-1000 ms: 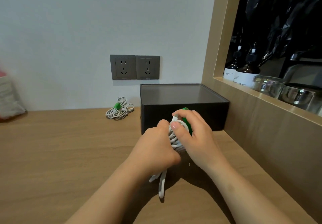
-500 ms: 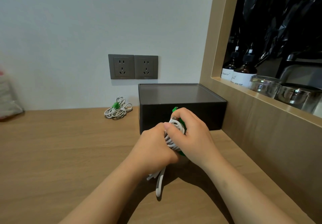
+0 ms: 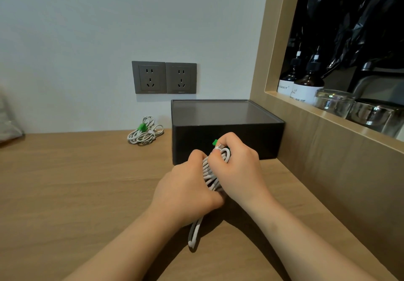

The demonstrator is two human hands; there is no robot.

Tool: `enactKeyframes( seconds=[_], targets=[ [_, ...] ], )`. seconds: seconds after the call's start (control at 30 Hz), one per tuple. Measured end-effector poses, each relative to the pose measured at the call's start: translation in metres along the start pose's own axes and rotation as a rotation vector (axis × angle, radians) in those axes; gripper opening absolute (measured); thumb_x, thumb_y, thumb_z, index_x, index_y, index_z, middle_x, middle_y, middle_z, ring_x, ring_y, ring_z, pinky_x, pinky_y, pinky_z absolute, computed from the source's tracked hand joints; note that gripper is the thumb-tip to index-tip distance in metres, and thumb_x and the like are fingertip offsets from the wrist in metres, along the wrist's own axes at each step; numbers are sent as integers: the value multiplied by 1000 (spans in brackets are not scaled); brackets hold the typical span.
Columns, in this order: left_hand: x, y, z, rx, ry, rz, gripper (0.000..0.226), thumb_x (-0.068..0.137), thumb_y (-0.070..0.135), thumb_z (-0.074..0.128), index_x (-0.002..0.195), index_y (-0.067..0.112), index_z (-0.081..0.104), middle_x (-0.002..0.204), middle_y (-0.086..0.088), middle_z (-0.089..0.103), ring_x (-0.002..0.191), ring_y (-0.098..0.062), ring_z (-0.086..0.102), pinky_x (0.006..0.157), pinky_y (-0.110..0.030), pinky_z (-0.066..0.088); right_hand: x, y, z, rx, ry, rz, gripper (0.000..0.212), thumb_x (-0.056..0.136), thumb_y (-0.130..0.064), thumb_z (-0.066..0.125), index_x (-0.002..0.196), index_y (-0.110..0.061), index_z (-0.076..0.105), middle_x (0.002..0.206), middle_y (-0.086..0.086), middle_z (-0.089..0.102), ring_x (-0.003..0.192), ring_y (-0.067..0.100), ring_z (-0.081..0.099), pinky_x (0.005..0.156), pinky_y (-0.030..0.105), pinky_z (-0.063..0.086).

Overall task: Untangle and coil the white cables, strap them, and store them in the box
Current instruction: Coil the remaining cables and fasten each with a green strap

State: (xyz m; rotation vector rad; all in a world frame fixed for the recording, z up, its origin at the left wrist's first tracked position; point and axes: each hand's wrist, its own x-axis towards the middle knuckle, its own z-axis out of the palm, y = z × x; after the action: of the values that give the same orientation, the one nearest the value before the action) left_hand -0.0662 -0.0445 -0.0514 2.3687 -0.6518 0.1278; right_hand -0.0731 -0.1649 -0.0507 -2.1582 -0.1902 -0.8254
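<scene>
While both hands grip the white cable coil (image 3: pixel 210 176)

Head view, centre: I see my left hand (image 3: pixel 188 191) and right hand (image 3: pixel 239 171) curled round it, green strap (image 3: pixel 215 142) atop, in front of the black box (image 3: pixel 227 127); strapped bundle (image 3: pixel 145 131) centre-left.

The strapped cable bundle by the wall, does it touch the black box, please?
Apart. The head view shows bare desk between the cable bundle and the black box.

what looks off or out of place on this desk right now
Nothing damaged or spilled. One loop of white cable hangs loose below the left hand, outside the bundle that it and the right hand grip. A strapped coil lies on the desk left of the black box, not in it.
</scene>
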Motion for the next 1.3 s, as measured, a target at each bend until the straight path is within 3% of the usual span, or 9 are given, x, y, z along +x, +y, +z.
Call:
enactKeyframes(
  seconds=[0.17,0.3,0.4,0.47,0.53,0.7,0.9,1.1,1.3],
  targets=[
    [-11,-2,-1,134,-19,39,89,72,33,74,139,37,15,115,11,48,93,-10,53,70,-16,48,-1,-1,1,27,-6,46,25,88,-21,54,71,-34,40,71,-13,51,67,9,57,55,16,48],
    [-21,-9,0,145,41,104,91,74,36,72,141,38,12,131,14,44,111,-5,46,88,-16,46,-2,-4,4,32,-17,62,25,89,-22,53,71,-34,39,71,-13,51,66,8,57,52,11,45],
    [-26,-18,-5,83,-24,96,96,69,46,74,143,38,13,136,18,39,118,-1,41,98,-22,43,-1,-3,6,59,-29,97,24,89,-22,52,71,-32,40,70,-10,52,65,8,57,50,10,43],
    [-30,-19,-8,54,-71,69,109,67,49,76,147,38,4,145,20,28,130,-3,32,109,-27,36,0,-2,6,60,-28,119,23,89,-22,52,71,-31,41,70,-9,53,65,9,57,49,11,43],
    [-31,-19,-7,104,-33,70,107,73,46,73,147,36,-3,147,20,23,134,-4,25,111,-26,31,1,-2,6,67,-16,141,23,89,-22,52,70,-30,41,69,-9,53,63,8,57,47,9,42],
    [-23,-19,-2,231,114,144,74,83,40,63,139,39,15,129,18,45,110,2,43,85,-11,37,2,-2,5,115,-9,215,24,90,-20,52,69,-27,43,66,-8,52,56,5,57,42,3,40],
    [-15,-17,-2,389,111,122,59,86,40,60,134,34,27,120,14,53,101,-4,52,80,-15,43,0,-2,6,196,-31,298,21,90,-18,51,71,-24,45,68,-4,53,59,7,55,41,4,39],
    [-9,-19,-7,259,44,35,55,81,31,66,129,36,38,109,13,60,87,-3,51,65,-13,41,0,-5,8,178,-17,270,22,89,-16,51,69,-22,45,65,-4,53,59,8,56,44,7,41],
    [-6,-21,-8,153,-11,82,49,82,31,67,124,33,42,102,15,58,84,-1,52,62,-9,39,0,-7,7,120,16,220,21,88,-16,52,69,-22,46,65,-4,53,59,8,55,45,10,42]
  ],
)
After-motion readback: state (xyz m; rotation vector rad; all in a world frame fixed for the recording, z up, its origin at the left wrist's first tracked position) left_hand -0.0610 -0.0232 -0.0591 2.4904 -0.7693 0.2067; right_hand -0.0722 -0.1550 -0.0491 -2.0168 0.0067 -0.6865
